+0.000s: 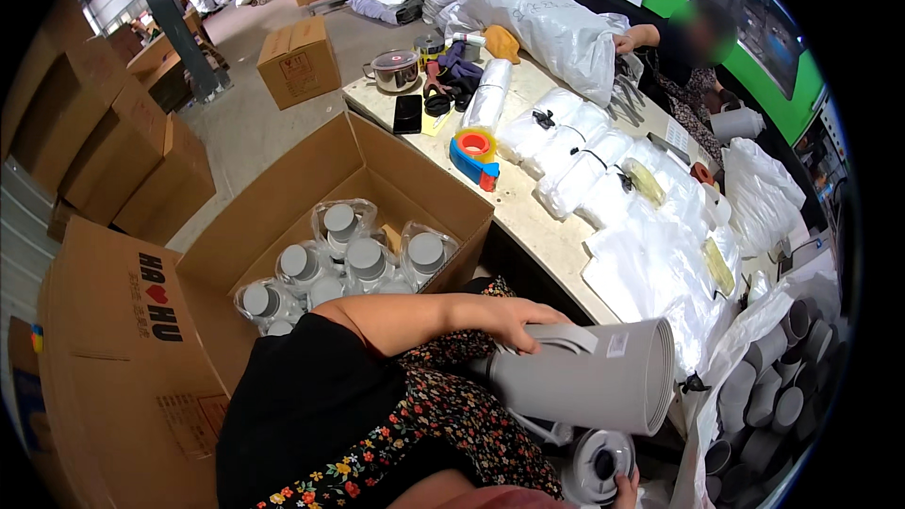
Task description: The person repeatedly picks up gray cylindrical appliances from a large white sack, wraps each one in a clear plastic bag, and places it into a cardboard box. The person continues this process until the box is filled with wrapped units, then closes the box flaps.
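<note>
My left hand [521, 322] is wrapped over the upper side of a large grey plastic jug [589, 377] with a pale curved handle, held sideways above my lap. Its ridged wide end points right. Lower down, my right hand [626, 490] grips the edge of a round, partly see-through plastic piece [596, 467] with a dark centre; most of that hand is out of the picture. To the left of my arm stands an open cardboard carton [255, 203], holding several grey-topped bottles [366, 259] in clear bags.
A worktable [551, 217] bears bundled clear bags [580, 165], a blue tape dispenser [474, 158], a phone [407, 114] and a lidded pot [394, 71]. A white sack of grey cups [768, 386] stands at right. Across the table sits another person [683, 66]. Stacked cartons [113, 132] line the left.
</note>
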Demonstrator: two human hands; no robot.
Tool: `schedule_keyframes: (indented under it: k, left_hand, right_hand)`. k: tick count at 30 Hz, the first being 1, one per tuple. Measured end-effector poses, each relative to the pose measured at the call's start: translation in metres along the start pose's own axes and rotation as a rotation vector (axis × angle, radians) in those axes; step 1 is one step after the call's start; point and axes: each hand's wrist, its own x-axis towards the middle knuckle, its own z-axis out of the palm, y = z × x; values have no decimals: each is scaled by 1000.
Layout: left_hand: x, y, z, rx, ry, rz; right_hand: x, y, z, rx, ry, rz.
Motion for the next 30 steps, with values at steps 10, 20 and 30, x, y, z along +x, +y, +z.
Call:
schedule_keyframes:
  k: [10, 20, 30]
  left_hand:
    - [32, 18, 35, 258, -205, 340]
    - [25, 2, 14, 261, -55, 208]
    - [34, 4, 17, 136, -12, 93]
  right_hand:
    - [19, -71, -62, 193, -49, -202]
    - [-28, -116, -6, -1104, -25, -838]
    - [3, -93, 4, -769, 293, -947]
